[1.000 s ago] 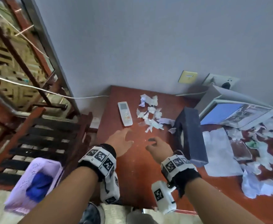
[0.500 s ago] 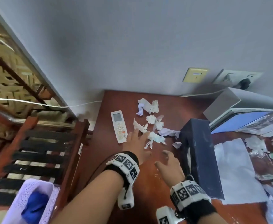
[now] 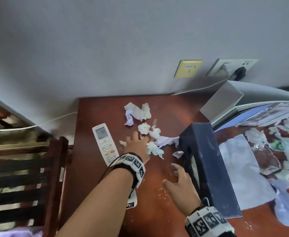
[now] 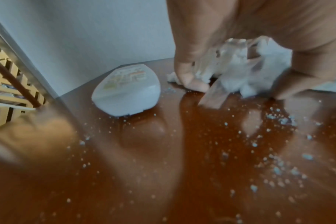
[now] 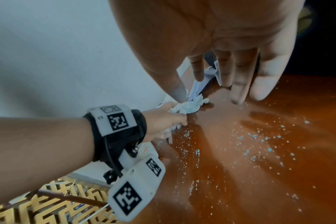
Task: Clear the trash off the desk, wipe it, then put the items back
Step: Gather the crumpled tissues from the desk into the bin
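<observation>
Red-brown desk (image 3: 89, 177) pushed against a grey wall, dusted with pale crumbs. You're on step one, clearing trash: your left hand (image 3: 137, 147) is down on the crumpled tissue wad (image 3: 155, 149) mid-desk, fingers (image 4: 190, 81) curling round it in the left wrist view, thumb tip on the wood. I'd call that a grip just forming, wad not lifted.

Next move, my read: close fully on the wad, sweep the neighbouring scraps in with it, carry them off the desk. Paper is light and torn, so bits will likely drop; crumbs need the wipe later.

The trash: white and pale-lilac paper scraps (image 3: 140, 113) scattered from the wad toward the far edge, crushed, ragged, some flat.

Your right hand (image 3: 181, 182) hovers nearer you, fingers spread and relaxed, holding nothing, just beside the dark blue box (image 3: 207, 165).

White remote (image 3: 105, 142) lies just left of your left hand, apart from the trash. Right of the box, more torn paper and a flat white sheet (image 3: 239, 168); a stack of books or magazines (image 3: 260, 110) sits far right. A dark wooden chair (image 3: 29, 177) stands left of the desk
</observation>
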{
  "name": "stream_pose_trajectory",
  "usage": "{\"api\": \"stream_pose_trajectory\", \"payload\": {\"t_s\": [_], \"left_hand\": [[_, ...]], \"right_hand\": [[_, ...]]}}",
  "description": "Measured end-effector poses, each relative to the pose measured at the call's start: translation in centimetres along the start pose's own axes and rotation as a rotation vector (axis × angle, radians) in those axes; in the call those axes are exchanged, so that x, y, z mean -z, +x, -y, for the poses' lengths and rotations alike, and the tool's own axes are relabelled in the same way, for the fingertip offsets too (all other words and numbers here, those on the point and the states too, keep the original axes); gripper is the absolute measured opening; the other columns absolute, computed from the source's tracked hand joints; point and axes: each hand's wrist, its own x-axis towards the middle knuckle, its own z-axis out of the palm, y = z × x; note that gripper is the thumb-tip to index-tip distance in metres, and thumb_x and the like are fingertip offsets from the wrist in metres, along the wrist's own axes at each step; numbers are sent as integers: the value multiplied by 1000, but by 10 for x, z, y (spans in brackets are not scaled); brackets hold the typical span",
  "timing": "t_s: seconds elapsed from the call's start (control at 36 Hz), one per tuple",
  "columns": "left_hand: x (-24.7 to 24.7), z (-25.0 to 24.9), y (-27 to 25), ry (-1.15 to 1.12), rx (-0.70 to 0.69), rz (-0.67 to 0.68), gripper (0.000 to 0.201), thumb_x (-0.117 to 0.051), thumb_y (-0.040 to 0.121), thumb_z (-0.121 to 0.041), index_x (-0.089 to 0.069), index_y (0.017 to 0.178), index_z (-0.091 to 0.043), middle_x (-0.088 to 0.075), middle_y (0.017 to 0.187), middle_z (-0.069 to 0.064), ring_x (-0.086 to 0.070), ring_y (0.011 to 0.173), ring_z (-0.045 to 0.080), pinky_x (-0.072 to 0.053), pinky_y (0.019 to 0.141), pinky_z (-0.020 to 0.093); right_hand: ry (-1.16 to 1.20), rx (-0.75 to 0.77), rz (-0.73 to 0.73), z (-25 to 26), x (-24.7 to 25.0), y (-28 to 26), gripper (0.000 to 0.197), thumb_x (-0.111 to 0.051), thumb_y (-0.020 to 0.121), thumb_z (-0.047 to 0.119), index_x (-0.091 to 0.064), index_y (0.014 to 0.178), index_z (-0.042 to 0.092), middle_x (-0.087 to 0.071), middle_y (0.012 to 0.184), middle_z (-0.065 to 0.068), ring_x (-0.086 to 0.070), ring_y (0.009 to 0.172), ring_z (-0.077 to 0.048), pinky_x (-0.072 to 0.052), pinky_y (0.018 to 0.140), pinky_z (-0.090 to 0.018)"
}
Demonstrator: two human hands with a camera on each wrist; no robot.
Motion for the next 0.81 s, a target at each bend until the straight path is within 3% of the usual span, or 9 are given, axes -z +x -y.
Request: {"api": "stream_pose_trajectory", "payload": {"t_s": [0.11, 0.25, 0.31, 0.36, 0.42, 0.47, 0.58, 0.72, 0.81], "left_hand": [[3, 3, 4, -15, -32, 58, 34, -49, 83, 2, -48, 109, -20, -33, 124, 8, -41, 111, 32, -48, 81, 40], [15, 11, 0, -77, -56, 24, 18, -37, 90, -6, -47, 102, -15, -43, 103, 9, -52, 96, 35, -43, 75, 39], [22, 15, -6, -126, -82, -4, 11, -38, 90, -8, -46, 94, -15, -45, 99, 9, -53, 92, 34, -46, 80, 42], [30, 19, -15, -173, -108, -22, 7, -42, 90, -10, -44, 91, -16, -45, 97, 7, -53, 91, 32, -46, 80, 39], [38, 23, -23, -228, -111, -42, 7, -44, 89, -10, -46, 91, -17, -45, 96, 6, -53, 91, 29, -42, 76, 33], [45, 27, -30, -254, -99, -55, 9, -43, 89, -8, -49, 92, -15, -45, 96, 5, -52, 91, 28, -40, 75, 31], [48, 36, -38, -273, -92, -58, 18, -41, 89, -5, -51, 101, -13, -42, 96, 4, -51, 89, 27, -38, 74, 28], [45, 53, -39, -297, -70, -61, 26, -44, 91, -8, -50, 114, -17, -41, 99, 1, -46, 86, 20, -38, 76, 25], [44, 59, -38, -337, -18, -61, 24, -44, 90, -12, -48, 112, -19, -44, 104, 3, -50, 87, 20, -45, 78, 29]], "right_hand": [[-7, -12, 11, 4, -2, 0, 57, -60, 88, 29, -32, 138, 34, -40, 135, 2, -55, 90, -4, -37, 58, -10], [-57, 30, -26, 20, -8, 5, 70, -61, 85, 25, -23, 142, 39, -29, 144, -2, -53, 90, -9, -39, 54, -12], [-139, 74, -63, 33, -11, 13, 84, -64, 79, 27, -12, 142, 47, -18, 149, 0, -51, 109, -19, -44, 56, -16], [-259, 88, -74, 50, -14, 24, 96, -68, 75, 31, -2, 141, 53, -1, 155, 4, -28, 135, -29, -47, 63, -20], [-389, 52, -56, 65, -18, 40, 102, -70, 75, 39, 6, 142, 53, 16, 156, 3, -2, 144, -33, -49, 91, -39], [-498, 12, -44, 75, -20, 58, 107, -69, 74, 50, 14, 142, 52, 30, 153, 0, 15, 144, -34, -27, 110, -56], [-522, -51, -25, 75, -21, 94, 110, -69, 75, 51, 21, 137, 56, 44, 146, 2, 28, 140, -35, -20, 108, -63], [-607, 29, -89, 70, -27, 114, 71, -63, 80, 43, -23, 138, 46, 3, 155, -3, -4, 141, -33, -26, 109, -54], [-590, 66, -149, 67, -35, 114, 48, -56, 82, 39, -42, 127, 32, -24, 135, -4, -28, 123, -28, -39, 96, -41]]}}
